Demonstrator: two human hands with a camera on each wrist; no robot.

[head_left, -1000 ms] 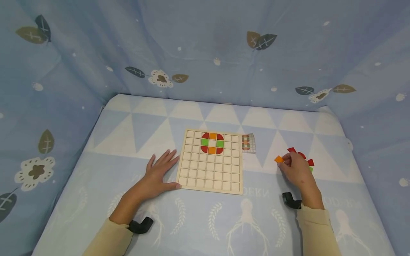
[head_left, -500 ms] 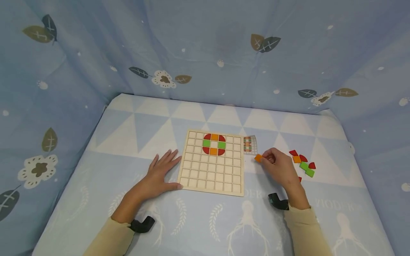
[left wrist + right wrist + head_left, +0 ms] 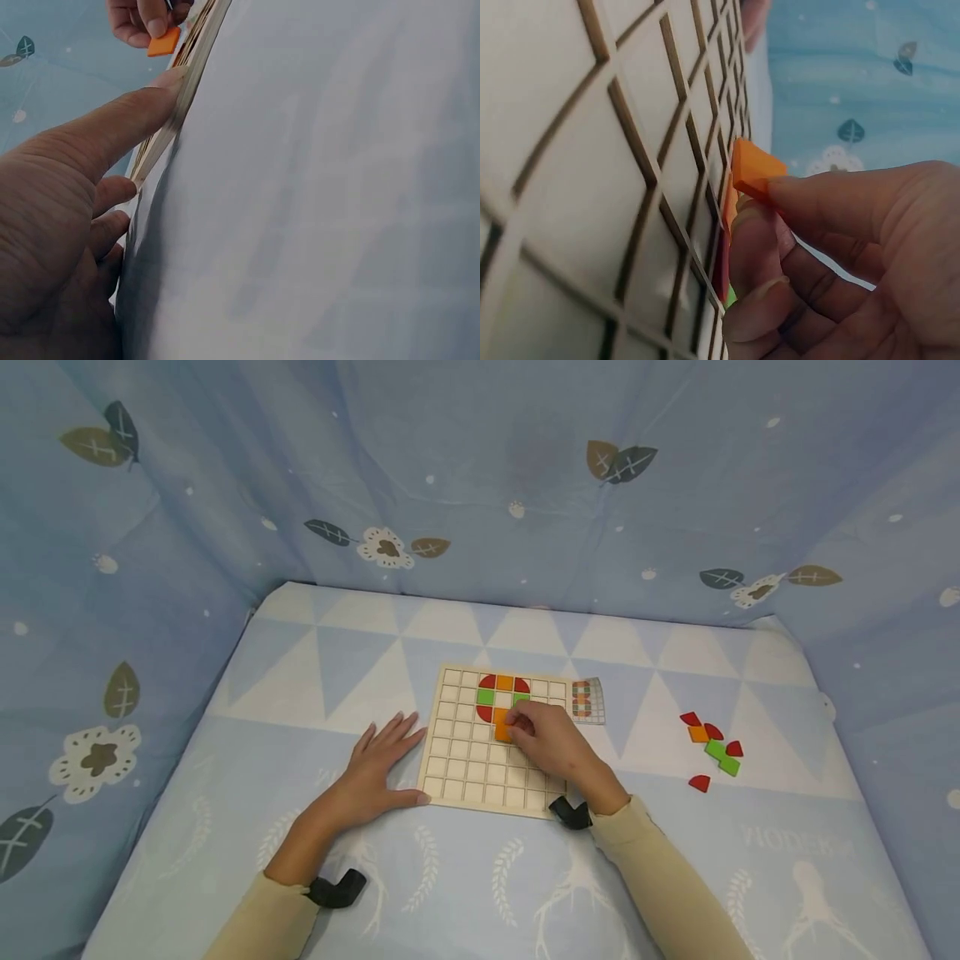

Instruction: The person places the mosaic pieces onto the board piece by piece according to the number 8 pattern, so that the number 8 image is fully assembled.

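Note:
A wooden grid board (image 3: 480, 768) lies on the blue cloth, with a ring of red, orange and green tiles (image 3: 495, 690) near its far edge. My right hand (image 3: 543, 739) hovers over the board's middle and pinches an orange square tile (image 3: 501, 732) (image 3: 754, 171) (image 3: 163, 42) just below the ring. In the right wrist view thumb and finger grip the tile's edge, close above the board (image 3: 592, 187). My left hand (image 3: 375, 768) lies flat on the cloth, its thumb (image 3: 127, 112) touching the board's left edge (image 3: 180, 97).
A small pattern card (image 3: 587, 700) lies by the board's far right corner. Loose red, orange and green tiles (image 3: 712, 747) sit on the cloth to the right. Blue fabric walls with leaf prints (image 3: 480, 485) close in the back and both sides.
My right hand carried the orange tile leftward from the loose pile, past the pattern card, to over the board. The left hand has stayed put.

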